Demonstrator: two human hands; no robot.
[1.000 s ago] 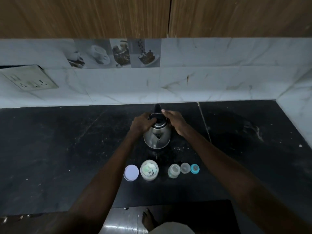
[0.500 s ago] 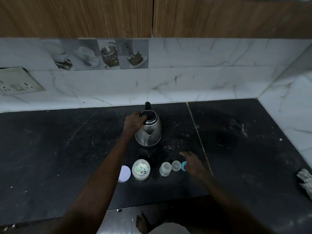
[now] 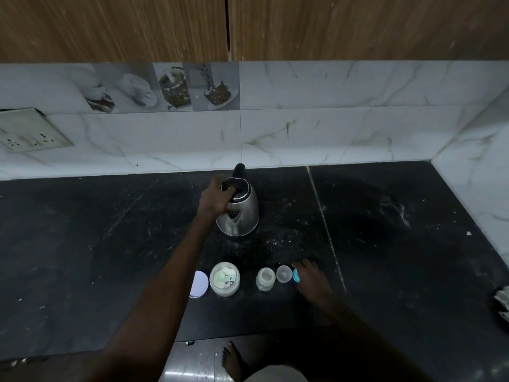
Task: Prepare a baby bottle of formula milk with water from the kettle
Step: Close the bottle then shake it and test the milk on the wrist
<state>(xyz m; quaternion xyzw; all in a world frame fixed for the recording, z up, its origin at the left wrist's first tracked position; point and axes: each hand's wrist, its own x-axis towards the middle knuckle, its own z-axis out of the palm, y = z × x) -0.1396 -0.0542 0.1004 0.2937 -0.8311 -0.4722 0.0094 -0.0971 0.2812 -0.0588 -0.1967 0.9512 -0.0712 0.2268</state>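
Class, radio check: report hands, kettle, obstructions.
Left hand on kettle lid. Right hand at blue cap. Bottle open, unobstructed.

Upright steel kettle (image 3: 239,213), spout toward 6 o'clock. Open clear baby bottle (image 3: 265,279) at 6; open white formula tub (image 3: 224,279) at 7.

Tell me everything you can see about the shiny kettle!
The kettle looks like shiny silver metal, with a round belly and a black top. Its black handle sticks up at the back, toward the marble wall. A little pointed spout faces the person. It stands upright on the black counter, behind the row of small jars. The left hand rests on its top rim, fingers at the black lid area. Whether the lid is open, and whether there is water inside, cannot be seen. No cord shows.
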